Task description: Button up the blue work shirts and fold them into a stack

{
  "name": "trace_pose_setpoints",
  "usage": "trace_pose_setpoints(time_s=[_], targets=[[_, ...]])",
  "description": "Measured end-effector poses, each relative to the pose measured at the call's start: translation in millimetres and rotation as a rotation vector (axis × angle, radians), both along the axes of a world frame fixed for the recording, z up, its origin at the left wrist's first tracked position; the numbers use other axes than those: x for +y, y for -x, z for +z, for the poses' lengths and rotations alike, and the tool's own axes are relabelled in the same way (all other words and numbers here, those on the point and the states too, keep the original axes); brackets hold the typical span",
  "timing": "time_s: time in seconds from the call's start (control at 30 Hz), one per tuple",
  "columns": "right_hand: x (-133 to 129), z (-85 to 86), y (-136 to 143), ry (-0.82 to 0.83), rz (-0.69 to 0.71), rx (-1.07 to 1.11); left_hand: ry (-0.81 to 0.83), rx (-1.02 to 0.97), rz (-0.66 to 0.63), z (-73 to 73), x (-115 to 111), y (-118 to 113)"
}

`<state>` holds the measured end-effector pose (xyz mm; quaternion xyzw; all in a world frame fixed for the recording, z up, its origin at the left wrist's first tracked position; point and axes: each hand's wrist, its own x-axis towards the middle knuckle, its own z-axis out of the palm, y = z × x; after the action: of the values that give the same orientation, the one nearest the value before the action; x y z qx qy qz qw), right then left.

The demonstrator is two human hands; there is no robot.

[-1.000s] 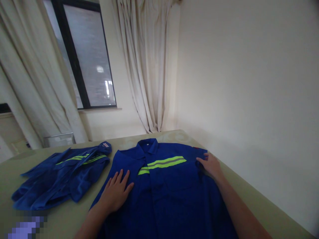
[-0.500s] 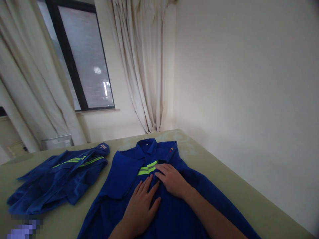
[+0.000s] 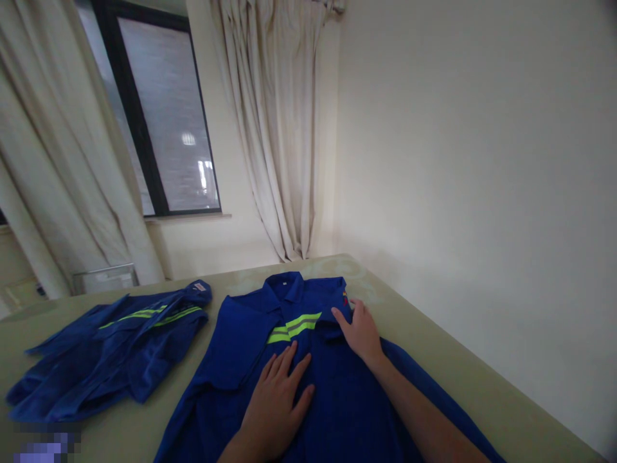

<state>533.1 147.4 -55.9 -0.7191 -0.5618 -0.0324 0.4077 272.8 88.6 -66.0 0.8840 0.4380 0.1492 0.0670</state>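
Blue jacket (image 3: 337, 392) face up on the counter (image 3: 144, 431), just right of a second blue garment (image 3: 116, 357); left hand (image 3: 276, 408) flat on its front, fingers spread open, right hand (image 3: 362, 331) touching the folded edge beside the stripe (image 3: 301, 325), can't tell if those fingers grip.

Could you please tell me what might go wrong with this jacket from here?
The right hand is at the folded-in sleeve edge of the blue jacket, where the cloth is bunched, so a crease could set in. The left hand lies flat on the front; if it slid, it might drag the reflective stripe askew.
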Motion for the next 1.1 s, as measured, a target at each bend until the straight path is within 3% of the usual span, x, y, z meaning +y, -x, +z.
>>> trace_pose_setpoints(time_s=[0.13,0.27,0.4,0.47,0.6,0.8,0.97,1.1], targets=[[17,3.0,-9,0.119,0.033,0.098,0.033,-0.006,0.008,5.1,0,-2],[41,28.7,-8,-0.011,0.037,0.188,0.061,-0.016,0.020,6.3,0,-3],[70,57.7,4,-0.056,0.477,-0.020,0.078,-0.021,0.016,4.5,0,-2],[83,63.0,6,0.025,0.456,-0.096,0.086,-0.021,0.016,3.9,1,-2],[98,42.9,-4,0.185,0.159,-0.166,0.112,-0.015,0.026,4.8,1,-3],[98,-8.8,-16,0.476,0.222,-0.269,0.133,-0.012,0.047,10.0,-3,-5],[105,-15.5,-12,0.447,0.108,-0.332,0.115,-0.024,0.054,7.0,-2,-5],[102,-10.9,-4,0.431,0.130,-0.371,0.047,-0.030,0.139,-0.5,0,-5]])
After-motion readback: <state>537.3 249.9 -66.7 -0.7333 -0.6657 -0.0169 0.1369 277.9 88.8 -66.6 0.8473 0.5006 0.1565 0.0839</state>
